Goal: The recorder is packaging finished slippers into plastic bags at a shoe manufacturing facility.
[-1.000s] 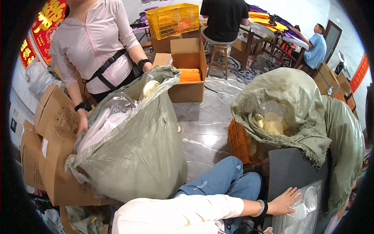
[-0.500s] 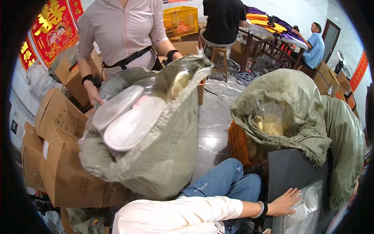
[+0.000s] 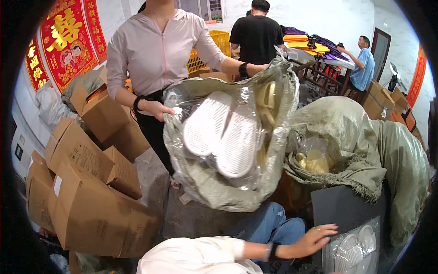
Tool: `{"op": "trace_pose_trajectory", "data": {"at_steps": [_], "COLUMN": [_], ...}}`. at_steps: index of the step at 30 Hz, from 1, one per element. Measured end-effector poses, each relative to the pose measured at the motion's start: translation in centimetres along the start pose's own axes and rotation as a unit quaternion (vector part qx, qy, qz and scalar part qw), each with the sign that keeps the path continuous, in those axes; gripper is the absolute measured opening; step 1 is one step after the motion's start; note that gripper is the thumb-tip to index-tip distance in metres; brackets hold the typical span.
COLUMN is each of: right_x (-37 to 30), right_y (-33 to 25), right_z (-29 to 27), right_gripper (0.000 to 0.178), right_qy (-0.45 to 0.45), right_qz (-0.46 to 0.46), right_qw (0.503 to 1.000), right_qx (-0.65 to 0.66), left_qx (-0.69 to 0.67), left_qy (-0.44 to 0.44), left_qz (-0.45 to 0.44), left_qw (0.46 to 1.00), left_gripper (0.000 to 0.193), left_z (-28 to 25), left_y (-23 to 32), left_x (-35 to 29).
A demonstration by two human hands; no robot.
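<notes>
My left hand (image 3: 308, 243) hovers at the lower right with fingers spread and nothing in it, beside a clear plastic bag. Inside that bag lies a pair of white ribbed slippers (image 3: 349, 255), on a dark grey board (image 3: 340, 205). My right hand is out of view. Across from me, a person in a pale pink jacket (image 3: 157, 55) holds up a grey-green woven sack (image 3: 214, 194) by its rim. White ribbed slippers (image 3: 237, 146) in clear plastic show in its mouth, with yellow slippers (image 3: 267, 107) beside them.
Another woven sack (image 3: 333, 114) stands at the right, with yellow slippers (image 3: 315, 162) in its mouth. Cardboard boxes (image 3: 91, 214) crowd the left side. Two people work at a far table with orange and purple pieces (image 3: 315, 43). A yellow crate (image 3: 219, 43) is behind.
My left hand has lifted off the bagged white slippers and moved left. The other person's sack has shifted right, close to the second sack, and its mouth now faces me more.
</notes>
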State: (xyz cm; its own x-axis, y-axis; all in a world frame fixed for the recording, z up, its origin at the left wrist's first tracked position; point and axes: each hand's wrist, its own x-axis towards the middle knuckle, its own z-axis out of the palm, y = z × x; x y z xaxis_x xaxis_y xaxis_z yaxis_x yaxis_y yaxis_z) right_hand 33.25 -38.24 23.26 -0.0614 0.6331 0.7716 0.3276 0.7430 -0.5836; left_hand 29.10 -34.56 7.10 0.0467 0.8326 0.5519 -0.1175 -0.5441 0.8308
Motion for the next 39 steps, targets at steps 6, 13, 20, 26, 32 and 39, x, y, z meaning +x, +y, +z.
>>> {"op": "trace_pose_trajectory", "data": {"at_steps": [6,13,20,26,32,39], "right_x": [2.5,-2.6,-4.3,-5.4,-6.3,-7.4], "right_y": [2.0,8.6,11.8,13.2,17.2,17.1], "right_z": [4.6,11.0,9.0,6.3,4.8,4.0], "right_gripper": [0.06,0.073,0.025,0.022,0.022,0.021], "right_qy": [-0.245,-0.421,-0.333,-0.244,-0.121,-0.194], "right_qz": [0.072,-0.088,-0.072,-0.014,0.084,0.05], "right_qw": [0.967,0.891,0.915,0.939,0.929,0.907], "right_qx": [0.024,-0.142,-0.215,-0.241,-0.338,-0.37], "left_qx": [-0.1,-0.211,-0.101,-0.045,0.205,0.351], "left_qy": [0.118,0.403,0.396,0.344,0.208,-0.085], "left_qz": [-0.388,-0.414,-0.311,-0.388,-0.436,-0.207], "left_qw": [0.909,0.789,0.858,0.854,0.851,0.909], "left_gripper": [0.027,0.042,0.055,0.068,0.047,0.042], "left_z": [-11.6,-19.0,-21.1,-24.7,-19.9,-20.8], "left_y": [0.5,-3.1,-9.0,-13.3,-9.6,-9.2], "left_x": [-8.1,-13.1,-11.4,-13.6,-6.4,-7.4]}}
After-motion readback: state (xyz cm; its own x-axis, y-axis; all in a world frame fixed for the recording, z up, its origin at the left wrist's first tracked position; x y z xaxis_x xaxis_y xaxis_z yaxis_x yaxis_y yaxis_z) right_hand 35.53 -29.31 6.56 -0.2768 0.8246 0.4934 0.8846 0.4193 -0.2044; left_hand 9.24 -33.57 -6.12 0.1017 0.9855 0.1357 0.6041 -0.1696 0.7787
